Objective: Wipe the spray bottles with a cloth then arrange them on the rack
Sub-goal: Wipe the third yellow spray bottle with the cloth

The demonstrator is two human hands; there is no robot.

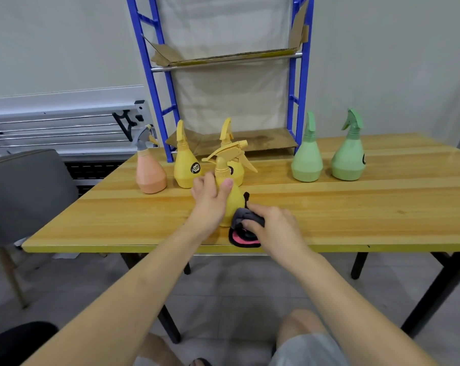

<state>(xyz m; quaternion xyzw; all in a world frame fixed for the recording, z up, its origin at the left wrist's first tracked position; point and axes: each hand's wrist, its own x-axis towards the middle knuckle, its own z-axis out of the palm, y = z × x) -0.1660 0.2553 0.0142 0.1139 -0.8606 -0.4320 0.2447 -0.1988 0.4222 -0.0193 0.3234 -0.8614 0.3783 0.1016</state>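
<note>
A yellow spray bottle stands near the front edge of the wooden table. My left hand grips its body from the left, thumb across the neck. My right hand holds a bunched grey, black and pink cloth against the bottle's lower right side. Behind it stand two more yellow bottles and a peach bottle with a grey trigger. Two green bottles stand to the right. The blue rack rises at the table's back.
The rack's two shelves are lined with cardboard and hold no bottles. A grey chair sits left of the table. A white metal frame leans on the wall at the left. My knees are below the table edge.
</note>
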